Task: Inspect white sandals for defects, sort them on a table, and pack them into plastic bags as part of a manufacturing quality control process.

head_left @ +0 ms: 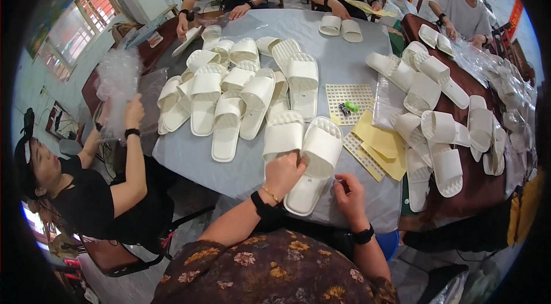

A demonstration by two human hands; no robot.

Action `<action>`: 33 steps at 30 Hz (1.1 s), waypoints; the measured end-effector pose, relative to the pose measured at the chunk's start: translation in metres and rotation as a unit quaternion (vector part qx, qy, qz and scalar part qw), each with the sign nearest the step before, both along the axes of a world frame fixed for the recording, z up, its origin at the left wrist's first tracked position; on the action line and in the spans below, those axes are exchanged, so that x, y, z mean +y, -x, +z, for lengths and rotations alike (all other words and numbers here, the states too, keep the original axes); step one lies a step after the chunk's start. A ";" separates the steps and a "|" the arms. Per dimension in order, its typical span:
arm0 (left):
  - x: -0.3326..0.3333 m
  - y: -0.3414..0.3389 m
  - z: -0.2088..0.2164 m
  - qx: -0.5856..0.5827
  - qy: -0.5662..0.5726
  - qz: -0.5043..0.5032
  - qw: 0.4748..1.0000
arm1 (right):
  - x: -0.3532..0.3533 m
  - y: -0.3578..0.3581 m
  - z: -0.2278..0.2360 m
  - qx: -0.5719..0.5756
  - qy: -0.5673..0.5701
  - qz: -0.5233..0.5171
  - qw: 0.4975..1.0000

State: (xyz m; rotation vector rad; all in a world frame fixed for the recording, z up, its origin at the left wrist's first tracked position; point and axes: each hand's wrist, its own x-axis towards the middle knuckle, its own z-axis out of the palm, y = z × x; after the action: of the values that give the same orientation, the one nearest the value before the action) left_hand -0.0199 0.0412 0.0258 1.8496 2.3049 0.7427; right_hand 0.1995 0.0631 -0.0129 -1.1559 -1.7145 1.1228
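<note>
In front of me lies a pair of white slippers, toes pointing away. My left hand [285,176] is closed over the left slipper [283,136], its fingertips at the inner edge where the pair meets. Beside it, the right slipper [321,152] shows a small printed mark on its insole. My right hand [350,198] is just right of that slipper's side, fingers loosely bent and apart, with nothing visible in them. Past the pair are a sheet of small labels [347,97], a green item [352,107] and a small dark item [344,110].
White slippers [229,123] crowd the table's left half; more slippers [445,169] cover the right side. Yellow paper sheets [381,134] lie to my right. At left, a co-worker handles clear plastic bags [117,83]. Other people sit across the grey tabletop [189,163].
</note>
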 end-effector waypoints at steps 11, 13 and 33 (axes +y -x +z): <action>-0.026 0.097 0.076 -0.040 -0.036 0.036 0.998 | 0.001 0.000 0.002 0.016 -0.033 -0.014 0.999; 0.009 0.140 0.104 -0.023 -0.057 0.077 0.995 | 0.003 0.002 0.001 0.014 -0.042 -0.014 0.999; -0.034 0.112 -0.035 0.105 0.087 0.066 0.988 | 0.000 -0.004 0.003 0.001 -0.069 -0.030 0.997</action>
State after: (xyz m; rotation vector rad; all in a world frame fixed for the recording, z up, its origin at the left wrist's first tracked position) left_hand -0.1316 0.0068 -0.0091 1.7883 2.5466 0.3583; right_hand 0.2037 0.0630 -0.0094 -1.1125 -1.7160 0.9546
